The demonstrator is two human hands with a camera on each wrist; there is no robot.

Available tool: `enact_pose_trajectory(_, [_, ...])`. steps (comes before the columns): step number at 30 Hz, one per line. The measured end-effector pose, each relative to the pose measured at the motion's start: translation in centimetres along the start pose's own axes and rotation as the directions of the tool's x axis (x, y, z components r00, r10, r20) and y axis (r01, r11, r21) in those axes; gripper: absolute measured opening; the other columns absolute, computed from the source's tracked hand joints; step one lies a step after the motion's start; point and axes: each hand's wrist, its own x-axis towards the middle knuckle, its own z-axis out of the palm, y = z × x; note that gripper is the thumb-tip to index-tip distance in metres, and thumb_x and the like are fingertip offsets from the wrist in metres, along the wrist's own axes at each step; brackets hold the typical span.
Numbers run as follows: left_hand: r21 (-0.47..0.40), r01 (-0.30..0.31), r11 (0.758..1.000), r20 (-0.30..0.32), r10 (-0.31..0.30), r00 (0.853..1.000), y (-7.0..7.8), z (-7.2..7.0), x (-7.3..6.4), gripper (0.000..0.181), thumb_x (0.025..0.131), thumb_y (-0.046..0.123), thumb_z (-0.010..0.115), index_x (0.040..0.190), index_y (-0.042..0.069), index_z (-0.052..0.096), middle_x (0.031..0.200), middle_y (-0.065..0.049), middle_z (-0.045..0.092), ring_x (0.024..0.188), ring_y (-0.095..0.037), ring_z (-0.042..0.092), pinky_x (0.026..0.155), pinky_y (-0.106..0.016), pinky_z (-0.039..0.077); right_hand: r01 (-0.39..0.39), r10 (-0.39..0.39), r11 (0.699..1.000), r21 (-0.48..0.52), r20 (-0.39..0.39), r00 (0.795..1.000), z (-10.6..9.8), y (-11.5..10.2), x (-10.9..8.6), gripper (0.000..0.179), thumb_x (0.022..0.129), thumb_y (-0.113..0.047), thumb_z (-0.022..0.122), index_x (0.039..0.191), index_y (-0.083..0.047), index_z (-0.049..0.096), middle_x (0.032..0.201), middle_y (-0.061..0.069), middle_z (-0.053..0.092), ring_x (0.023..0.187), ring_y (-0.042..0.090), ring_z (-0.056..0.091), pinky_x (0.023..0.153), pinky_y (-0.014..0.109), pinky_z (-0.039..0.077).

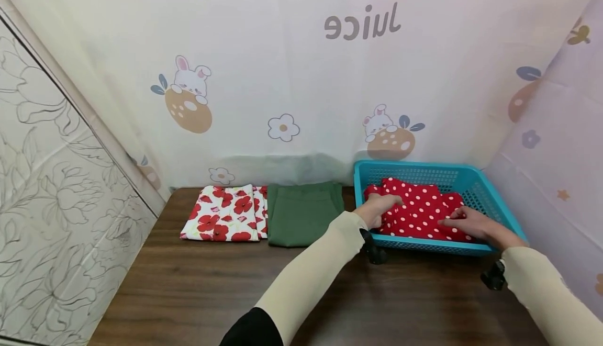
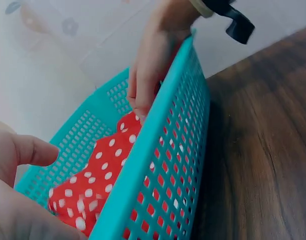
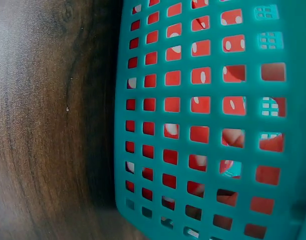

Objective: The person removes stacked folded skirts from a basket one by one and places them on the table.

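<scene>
A red cloth with white polka dots point(image 1: 416, 207) lies bunched inside a turquoise plastic basket point(image 1: 424, 244). My left hand point(image 1: 378, 210) reaches over the basket's near left side to the cloth's left part. In the left wrist view its thumb point(image 2: 38, 151) stands straight and apart from the cloth; some fingertips are out of sight. At the basket's right end, my right hand point(image 1: 471, 224) has bent fingers and pinches the cloth's right edge. The right wrist view mostly shows the basket's perforated wall point(image 3: 207, 117), with red fabric behind the holes.
Left of the basket, a folded green cloth point(image 1: 305, 215) lies beside a folded white cloth with red flowers point(image 1: 226, 215) on the brown wooden table point(image 1: 188, 288). A printed curtain point(image 1: 301, 74) hangs right behind them, and another covers the right side.
</scene>
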Motion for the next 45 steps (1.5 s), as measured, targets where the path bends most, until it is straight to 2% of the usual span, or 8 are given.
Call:
enact_pose_trajectory(5, [-0.012,0.015,1.000,-0.023,-0.015,1.000,-0.6,0.2,0.5,0.069,0.082,0.016,0.083,0.138,0.009,0.043,0.119,-0.013,0.053,0.107,-0.032,0.051,0.102,-0.053,0.051,0.030,-0.030,0.999,0.018,-0.002,1.000,0.3,0.5,0.0,0.069,0.091,-0.036,0.077,0.128,0.011,0.043,0.120,0.037,0.050,0.102,0.040,0.053,0.075,0.039,0.057])
enact_pose_trajectory(9, [0.088,-0.035,0.995,-0.003,0.036,0.999,-0.9,0.7,0.4,0.088,0.085,0.014,0.081,0.154,0.012,0.027,0.134,-0.013,0.044,0.121,-0.033,0.046,0.108,-0.057,0.046,0.036,-0.036,0.998,0.043,0.005,0.999,0.7,0.6,-0.1,0.074,0.090,-0.037,0.078,0.132,0.011,0.040,0.125,0.041,0.046,0.105,0.044,0.051,0.075,0.038,0.058])
enact_pose_trajectory(14, [0.231,-0.109,0.967,0.027,0.105,0.994,-0.5,1.4,-0.6,0.095,0.085,0.020,0.083,0.157,0.017,0.020,0.135,-0.010,0.046,0.125,-0.028,0.047,0.108,-0.054,0.048,0.038,-0.038,0.998,0.056,-0.006,0.999,0.6,0.4,-0.1,0.075,0.091,-0.036,0.077,0.135,0.010,0.038,0.131,0.043,0.039,0.111,0.051,0.045,0.079,0.044,0.057])
enact_pose_trajectory(21, [0.218,-0.201,0.955,0.122,0.178,0.976,-0.7,1.1,-0.6,0.057,0.089,0.015,0.079,0.128,0.025,0.039,0.120,-0.006,0.053,0.108,-0.021,0.055,0.100,-0.045,0.053,0.066,-0.066,0.995,0.079,-0.004,0.998,0.7,0.3,0.1,0.076,0.088,-0.036,0.080,0.138,0.006,0.041,0.135,0.042,0.036,0.119,0.058,0.036,0.086,0.054,0.056])
enact_pose_trajectory(29, [0.171,-0.186,0.967,0.128,0.166,0.978,-1.5,1.2,1.2,0.053,0.088,0.020,0.081,0.130,0.023,0.049,0.126,-0.006,0.052,0.117,-0.024,0.050,0.103,-0.051,0.050,0.071,-0.070,0.995,0.068,-0.022,0.997,0.6,0.4,0.3,0.087,0.087,-0.045,0.079,0.146,0.005,0.039,0.139,0.045,0.031,0.121,0.060,0.033,0.089,0.059,0.052])
enact_pose_trajectory(36, [0.160,-0.129,0.979,0.088,0.116,0.989,-1.5,1.4,1.2,0.029,0.087,0.015,0.082,0.108,0.019,0.062,0.107,-0.005,0.059,0.104,-0.023,0.054,0.097,-0.050,0.053,0.080,-0.077,0.994,0.070,-0.052,0.996,0.3,0.3,0.7,0.103,0.088,-0.053,0.076,0.158,0.003,0.026,0.150,0.045,0.020,0.128,0.064,0.026,0.092,0.060,0.054])
enact_pose_trajectory(42, [0.208,-0.129,0.970,0.089,0.113,0.990,-1.3,1.3,1.4,0.036,0.084,-0.005,0.076,0.113,0.018,0.074,0.110,-0.006,0.061,0.098,-0.023,0.054,0.090,-0.047,0.059,0.090,-0.085,0.995,0.053,-0.080,0.993,-0.1,0.0,0.9,0.100,0.086,-0.051,0.079,0.157,0.001,0.032,0.149,0.044,0.024,0.127,0.063,0.028,0.088,0.058,0.056])
enact_pose_trajectory(45, [0.176,-0.116,0.978,0.057,0.108,0.993,-1.4,1.5,1.6,0.034,0.086,-0.001,0.076,0.116,0.016,0.076,0.111,-0.006,0.063,0.099,-0.022,0.055,0.090,-0.046,0.058,0.113,-0.108,0.993,0.037,-0.111,0.988,-0.1,0.0,0.6,0.096,0.083,-0.047,0.083,0.154,0.002,0.039,0.148,0.044,0.027,0.126,0.062,0.030,0.084,0.054,0.058])
